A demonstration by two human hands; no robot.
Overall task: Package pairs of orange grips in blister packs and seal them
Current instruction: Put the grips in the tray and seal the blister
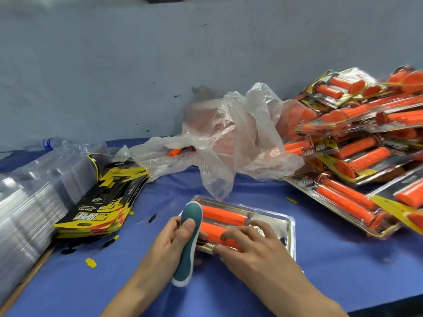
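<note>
A clear blister pack [278, 221] lies on the blue cloth in front of me, with two orange grips [223, 215] side by side inside it. My left hand [170, 236] grips a teal and white hand tool [190, 239], thumb on top, its long edge against the pack's left end. My right hand [248, 241] rests on the pack with fingers spread, pressing over the nearer grip. The pack's lower edge is hidden under my right hand.
Finished packs of orange grips [357, 143] are heaped at the right. A crumpled clear plastic bag [231, 138] lies behind the pack. Yellow and black backing cards [103, 204] and a stack of empty clear blisters [29, 195] sit at the left. A water bottle [51, 143] lies by the wall.
</note>
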